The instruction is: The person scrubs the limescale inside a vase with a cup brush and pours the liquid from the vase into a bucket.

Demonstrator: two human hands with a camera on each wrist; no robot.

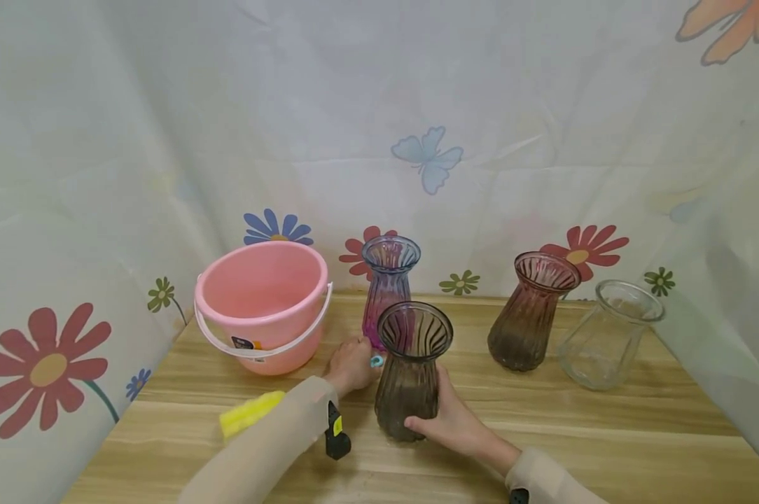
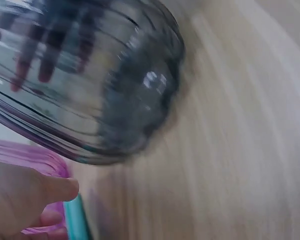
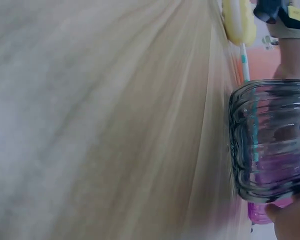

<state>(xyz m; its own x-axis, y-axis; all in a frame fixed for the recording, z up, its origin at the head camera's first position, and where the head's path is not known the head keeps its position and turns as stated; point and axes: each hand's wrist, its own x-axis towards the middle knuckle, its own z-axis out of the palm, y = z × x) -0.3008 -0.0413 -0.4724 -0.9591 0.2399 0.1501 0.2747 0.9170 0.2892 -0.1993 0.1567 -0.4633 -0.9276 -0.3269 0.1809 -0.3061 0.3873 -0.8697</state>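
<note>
In the head view my right hand (image 1: 458,420) grips a smoky grey ribbed glass vase (image 1: 407,399) low on its side, mouth up, base close over the table. My left hand (image 1: 348,367) is just left of it, low over the handle of a yellow sponge brush (image 1: 247,414). The looped teal end of that handle shows past the fingers. In the left wrist view my thumb tip (image 2: 67,189) is right at the teal handle (image 2: 76,220); I cannot tell whether the fingers pinch it. A blue-to-magenta vase (image 1: 388,276) stands behind both hands.
A pink bucket (image 1: 262,280) with a white handle is at the back left. Off to the right stand a reddish-brown vase (image 1: 531,315) and a clear glass vase (image 1: 606,343). A flower-printed sheet (image 1: 512,91) encloses the wooden table (image 1: 606,434).
</note>
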